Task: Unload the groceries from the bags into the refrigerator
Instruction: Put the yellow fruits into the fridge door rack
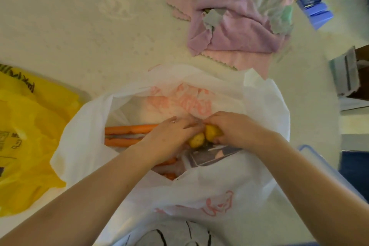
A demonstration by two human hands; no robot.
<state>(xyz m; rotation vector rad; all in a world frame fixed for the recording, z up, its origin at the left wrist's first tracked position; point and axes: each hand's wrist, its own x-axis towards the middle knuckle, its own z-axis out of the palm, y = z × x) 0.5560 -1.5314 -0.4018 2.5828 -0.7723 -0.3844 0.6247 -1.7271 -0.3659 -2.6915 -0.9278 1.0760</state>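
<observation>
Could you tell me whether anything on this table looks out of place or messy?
The pink and grey cloths lie crumpled in a heap on the table beyond the white bag, and one looks torn. Otherwise nothing stands out; both hands are inside the bag with the groceries.

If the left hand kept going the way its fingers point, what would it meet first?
Probably the right hand: the left hand points rightward inside the white bag, its fingertips already at the two potatoes between them. Depth is unclear.

Single head view, worn by the person. Looks steeply down, close over a pale table [69, 26]; wide-angle bend at frame edges. Forearms enter from the bottom edge.
</observation>
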